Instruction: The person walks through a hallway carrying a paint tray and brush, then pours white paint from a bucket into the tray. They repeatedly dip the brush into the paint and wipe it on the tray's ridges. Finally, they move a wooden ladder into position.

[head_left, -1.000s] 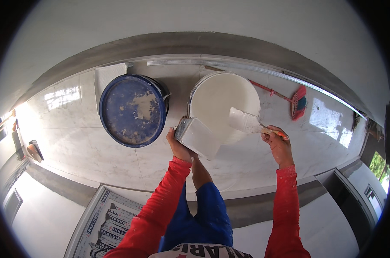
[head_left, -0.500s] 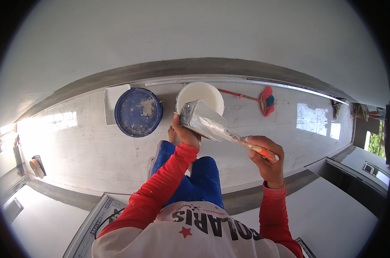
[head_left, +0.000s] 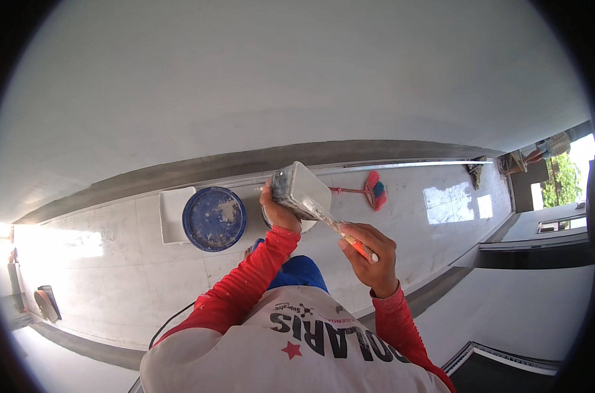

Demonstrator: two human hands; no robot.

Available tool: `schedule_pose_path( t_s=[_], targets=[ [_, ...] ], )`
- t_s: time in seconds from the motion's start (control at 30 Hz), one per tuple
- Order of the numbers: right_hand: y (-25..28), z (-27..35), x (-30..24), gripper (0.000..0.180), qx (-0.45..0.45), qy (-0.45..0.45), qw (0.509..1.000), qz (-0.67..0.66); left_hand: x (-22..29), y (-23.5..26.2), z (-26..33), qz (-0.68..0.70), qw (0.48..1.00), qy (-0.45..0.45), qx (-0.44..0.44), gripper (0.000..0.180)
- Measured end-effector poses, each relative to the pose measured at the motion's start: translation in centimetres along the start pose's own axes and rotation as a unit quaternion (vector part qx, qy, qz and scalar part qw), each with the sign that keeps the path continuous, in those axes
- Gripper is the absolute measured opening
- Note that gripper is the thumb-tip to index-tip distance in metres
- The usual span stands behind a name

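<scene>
Beyond the white shirt (head_left: 261, 357), the left hand (head_left: 283, 215) wraps a boxy container (head_left: 310, 187); the right hand (head_left: 375, 255) pinches an orange-handled tool (head_left: 358, 246), brush or scraper unclear, its head at the container's edge. Bracing the container firmly should limit drips. Dark lettering (head_left: 306, 326) and 1 red star (head_left: 291, 350) mark the shirt.

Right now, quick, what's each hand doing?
Left hand: closed around the side of a boxy container, holding it.
Right hand: closed on the handle of an orange-handled tool.
</scene>
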State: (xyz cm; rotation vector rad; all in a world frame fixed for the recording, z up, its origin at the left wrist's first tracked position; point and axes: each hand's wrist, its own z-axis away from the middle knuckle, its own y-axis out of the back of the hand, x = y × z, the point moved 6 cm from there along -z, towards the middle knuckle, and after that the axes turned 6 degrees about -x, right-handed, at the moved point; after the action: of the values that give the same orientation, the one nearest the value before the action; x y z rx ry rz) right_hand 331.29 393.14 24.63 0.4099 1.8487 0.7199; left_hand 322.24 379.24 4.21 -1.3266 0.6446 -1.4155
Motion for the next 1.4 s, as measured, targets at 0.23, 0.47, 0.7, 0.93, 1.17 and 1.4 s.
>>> schedule_pose_path(
  t_s=[0.23,0.47,0.7,0.93,1.17,1.4],
  targets=[
    [-1.2,-0.7,-2.8,0.028,-0.002,0.009,1.000,0.006,2.3,-0.1,-0.9,0.017,0.999,-0.002,-0.039,0.046],
    [-2.1,-0.5,-3.1,0.026,0.007,-0.014,1.000,0.004,3.6,-0.5,-0.4,0.050,0.996,0.072,-0.019,0.047],
    [-2.7,-1.5,-4.4,0.025,-0.014,-0.001,0.999,0.040,5.3,-0.9,-1.5,0.000,0.999,-0.029,-0.016,0.042],
    [-3.5,-1.7,-4.5,0.024,-0.024,-0.014,0.998,0.048,5.0,0.8,-2.8,-0.012,0.998,-0.038,-0.049,0.048],
    [-2.1,-0.7,-4.6,0.022,0.015,-0.026,0.999,0.011,4.9,1.7,-4.3,0.043,0.998,-0.011,-0.035,0.043],
    [1.0,2.5,-1.4,0.029,0.287,-0.078,0.903,-0.309,4.3,0.7,-3.6,0.093,0.995,0.026,-0.012,0.050]
  ],
)
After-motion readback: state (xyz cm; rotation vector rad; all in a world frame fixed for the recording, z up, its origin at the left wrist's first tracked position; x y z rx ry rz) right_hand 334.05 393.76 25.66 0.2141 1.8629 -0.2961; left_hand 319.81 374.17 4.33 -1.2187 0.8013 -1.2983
